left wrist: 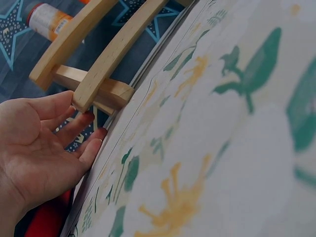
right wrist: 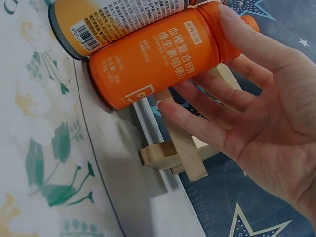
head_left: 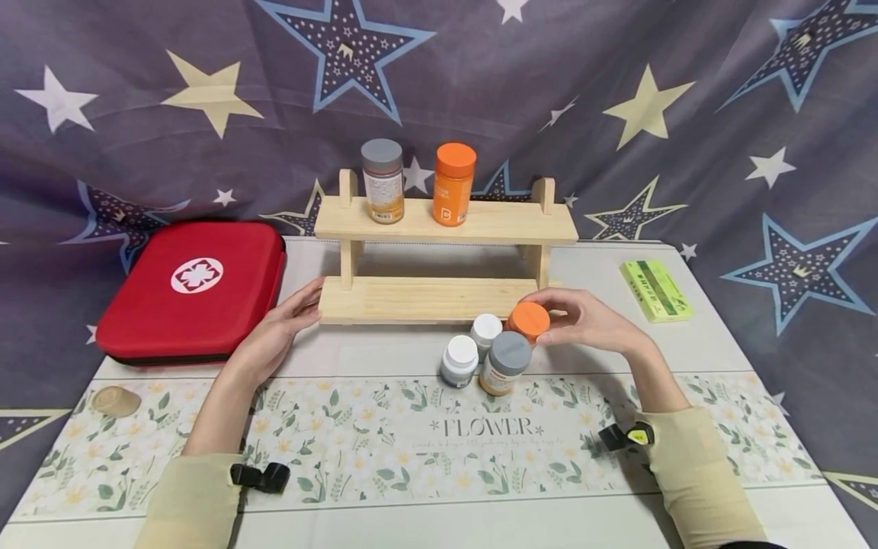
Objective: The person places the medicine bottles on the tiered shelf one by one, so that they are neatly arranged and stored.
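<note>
- Orange vitamin bottle (head_left: 529, 322): it stands in front of the two-tier wooden shelf (head_left: 425, 300), near the right end of the lower tier; its long axis looks upright.
- Right hand (head_left: 591, 320): pinches that bottle at its cap, thumb on the side away from the shelf, forefinger on the side toward it; the other fingers spread loosely below the cap. The bottle lies to this hand's left, so the right hand is much the nearer one.
- Left hand (head_left: 274, 332): at the left end of the shelf's lower tier, fingers loose and somewhat apart, tips touching the board's end.
- Grey-capped bottle (head_left: 504, 367): just beside the orange one, farther out from the shelf.
- Two small white-capped bottles (head_left: 459, 363): in front of the shelf, left of the orange one.
- Upper tier of the shelf: a grey-capped amber bottle (head_left: 384, 187) left of a second orange bottle (head_left: 453, 191), both upright, apart.
- Red first-aid case (head_left: 233, 309): left of the shelf; a green box (head_left: 656, 290) lies to its right.
</note>
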